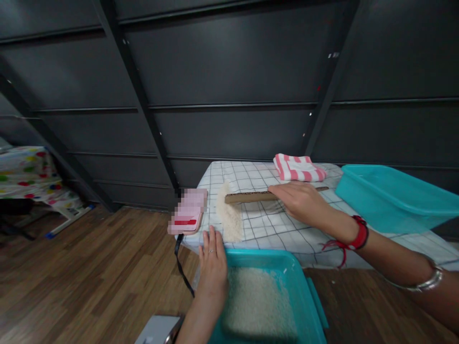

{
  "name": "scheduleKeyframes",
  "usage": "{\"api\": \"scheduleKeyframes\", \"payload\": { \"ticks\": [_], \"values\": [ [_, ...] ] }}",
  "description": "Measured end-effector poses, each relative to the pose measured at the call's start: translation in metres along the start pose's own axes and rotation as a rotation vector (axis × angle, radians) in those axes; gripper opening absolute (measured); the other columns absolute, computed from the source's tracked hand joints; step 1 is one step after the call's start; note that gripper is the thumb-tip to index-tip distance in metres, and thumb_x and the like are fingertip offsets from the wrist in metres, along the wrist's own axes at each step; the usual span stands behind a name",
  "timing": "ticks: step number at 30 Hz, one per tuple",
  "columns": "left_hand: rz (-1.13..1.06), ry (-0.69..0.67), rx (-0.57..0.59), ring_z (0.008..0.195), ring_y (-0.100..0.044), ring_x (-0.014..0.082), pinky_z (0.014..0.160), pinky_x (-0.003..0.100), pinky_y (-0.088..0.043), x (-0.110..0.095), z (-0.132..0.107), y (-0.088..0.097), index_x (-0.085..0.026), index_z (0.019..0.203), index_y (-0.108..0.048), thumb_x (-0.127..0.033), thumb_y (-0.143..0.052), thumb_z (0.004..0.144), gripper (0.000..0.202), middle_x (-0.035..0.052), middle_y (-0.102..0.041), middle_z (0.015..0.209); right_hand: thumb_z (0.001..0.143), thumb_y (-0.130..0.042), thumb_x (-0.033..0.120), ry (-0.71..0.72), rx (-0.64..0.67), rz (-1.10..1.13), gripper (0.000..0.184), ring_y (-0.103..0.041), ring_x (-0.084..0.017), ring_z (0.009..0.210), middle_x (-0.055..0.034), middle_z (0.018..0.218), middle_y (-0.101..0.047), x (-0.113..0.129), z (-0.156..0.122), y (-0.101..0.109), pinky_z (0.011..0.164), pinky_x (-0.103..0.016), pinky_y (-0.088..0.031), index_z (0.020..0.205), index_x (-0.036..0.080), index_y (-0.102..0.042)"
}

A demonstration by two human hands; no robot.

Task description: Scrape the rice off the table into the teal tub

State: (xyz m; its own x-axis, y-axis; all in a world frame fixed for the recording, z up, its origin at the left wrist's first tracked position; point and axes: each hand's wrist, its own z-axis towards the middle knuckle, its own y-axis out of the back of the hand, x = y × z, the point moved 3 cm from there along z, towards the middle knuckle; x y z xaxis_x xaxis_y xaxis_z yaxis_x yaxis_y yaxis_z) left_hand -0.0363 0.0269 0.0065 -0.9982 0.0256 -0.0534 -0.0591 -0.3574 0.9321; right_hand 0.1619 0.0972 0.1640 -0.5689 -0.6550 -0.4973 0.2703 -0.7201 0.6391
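My right hand (pixel 299 200) is closed round a long brown cardboard strip (pixel 247 196), whose far end points left. That end meets a band of white rice (pixel 229 217) spread on the checked tablecloth (pixel 254 177). My left hand (pixel 214 255) lies with fingers stretched out at the table's front edge, by the near end of the rice. Below it, close to my left wrist, a turquoise tub (pixel 265 255) stands with more rice (pixel 260 296) inside. My left palm and thumb are hidden from view.
A pink pouch-like thing (pixel 191 205), partly pixelated, lies at the table's left edge with a dark strap hanging down. A folded red-and-white cloth (pixel 299 168) sits at the back. To the right is another turquoise tub (pixel 376 203). Dark wall panels (pixel 229 62) stand behind.
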Motion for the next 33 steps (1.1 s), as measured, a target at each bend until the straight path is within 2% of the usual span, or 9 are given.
{"api": "scheduleKeyframes", "payload": {
  "ticks": [3, 8, 13, 16, 19, 24, 28, 30, 33],
  "values": [
    [0.001, -0.005, -0.010, 0.132, -0.010, 0.0304, 0.102, 0.052, -0.029, 0.001, -0.001, -0.003, -0.006, 0.138, -0.021, 0.013, -0.037, 0.061, 0.081, 0.0249, -0.025, 0.142, 0.077, -0.033, -0.002, 0.050, 0.004, 0.031, 0.034, -0.061, -0.016, 0.064, -0.0090, 0.077, -0.069, 0.008, -0.006, 0.017, 0.058, -0.028, -0.047, 0.092, 0.008, -0.061],
    [0.009, -0.028, 0.079, 0.132, -0.012, 0.0316, 0.101, 0.052, -0.031, 0.003, 0.001, 0.001, -0.006, 0.134, -0.031, 0.013, -0.037, 0.061, 0.076, 0.0247, -0.024, 0.142, 0.078, -0.033, -0.004, 0.049, 0.006, 0.003, 0.034, -0.062, -0.016, 0.066, -0.0086, 0.078, -0.069, 0.011, -0.010, 0.039, 0.060, -0.026, -0.048, 0.090, 0.009, -0.062],
    [-0.004, 0.000, 0.133, 0.132, -0.013, 0.0319, 0.101, 0.052, -0.031, -0.001, 0.005, 0.007, -0.006, 0.133, -0.033, 0.013, -0.037, 0.060, 0.076, 0.0240, -0.024, 0.142, 0.078, -0.033, -0.003, 0.018, -0.027, -0.085, 0.032, -0.062, -0.017, 0.063, -0.0104, 0.077, -0.069, 0.006, -0.006, 0.029, 0.057, -0.028, -0.048, 0.090, 0.007, -0.061],
    [0.009, 0.059, 0.164, 0.131, -0.014, 0.0310, 0.102, 0.051, -0.030, -0.003, 0.006, 0.007, -0.006, 0.132, -0.036, 0.015, -0.034, 0.059, 0.075, 0.0227, -0.025, 0.142, 0.075, -0.031, -0.005, 0.008, 0.010, -0.073, 0.036, -0.061, -0.016, 0.062, -0.0091, 0.076, -0.069, 0.008, -0.009, 0.022, 0.056, -0.027, -0.049, 0.088, 0.008, -0.062],
    [-0.004, 0.049, 0.145, 0.132, -0.010, 0.0308, 0.104, 0.051, -0.027, -0.004, 0.005, 0.004, -0.005, 0.132, -0.034, 0.015, -0.033, 0.059, 0.076, 0.0234, -0.023, 0.143, 0.072, -0.032, -0.005, 0.019, 0.022, -0.010, 0.037, -0.062, -0.016, 0.065, -0.0079, 0.077, -0.069, 0.013, -0.016, 0.030, 0.060, -0.027, -0.050, 0.089, 0.010, -0.061],
    [-0.039, 0.002, 0.069, 0.131, -0.007, 0.0306, 0.103, 0.055, -0.026, 0.000, 0.000, -0.002, -0.009, 0.139, -0.017, 0.013, -0.036, 0.063, 0.082, 0.0241, -0.023, 0.143, 0.069, -0.033, -0.005, 0.023, 0.009, 0.014, 0.038, -0.063, -0.016, 0.068, -0.0065, 0.077, -0.069, 0.017, -0.023, 0.050, 0.062, -0.027, -0.050, 0.090, 0.012, -0.060],
    [-0.047, -0.038, 0.055, 0.131, -0.007, 0.0308, 0.102, 0.056, -0.026, 0.002, 0.000, -0.002, -0.012, 0.141, -0.004, 0.013, -0.038, 0.064, 0.088, 0.0252, -0.022, 0.143, 0.074, -0.033, -0.002, -0.022, 0.003, -0.067, 0.036, -0.062, -0.017, 0.067, -0.0073, 0.078, -0.069, 0.007, -0.022, 0.043, 0.060, -0.029, -0.049, 0.092, 0.013, -0.060],
    [-0.045, -0.041, 0.070, 0.131, -0.007, 0.0317, 0.101, 0.056, -0.027, 0.002, 0.001, -0.001, -0.010, 0.141, -0.008, 0.013, -0.038, 0.063, 0.086, 0.0263, -0.021, 0.143, 0.074, -0.033, -0.001, -0.045, 0.030, -0.088, 0.034, -0.061, -0.017, 0.061, -0.0080, 0.075, -0.068, 0.004, -0.022, 0.036, 0.056, -0.029, -0.048, 0.090, 0.011, -0.060],
    [-0.034, -0.033, 0.102, 0.131, -0.007, 0.0322, 0.101, 0.056, -0.028, 0.001, 0.002, -0.001, -0.007, 0.138, -0.021, 0.013, -0.037, 0.062, 0.080, 0.0259, -0.021, 0.143, 0.071, -0.033, -0.003, -0.031, 0.056, -0.049, 0.036, -0.062, -0.017, 0.063, -0.0089, 0.077, -0.069, 0.008, -0.024, 0.032, 0.057, -0.029, -0.049, 0.090, 0.009, -0.061]
  ]
}}
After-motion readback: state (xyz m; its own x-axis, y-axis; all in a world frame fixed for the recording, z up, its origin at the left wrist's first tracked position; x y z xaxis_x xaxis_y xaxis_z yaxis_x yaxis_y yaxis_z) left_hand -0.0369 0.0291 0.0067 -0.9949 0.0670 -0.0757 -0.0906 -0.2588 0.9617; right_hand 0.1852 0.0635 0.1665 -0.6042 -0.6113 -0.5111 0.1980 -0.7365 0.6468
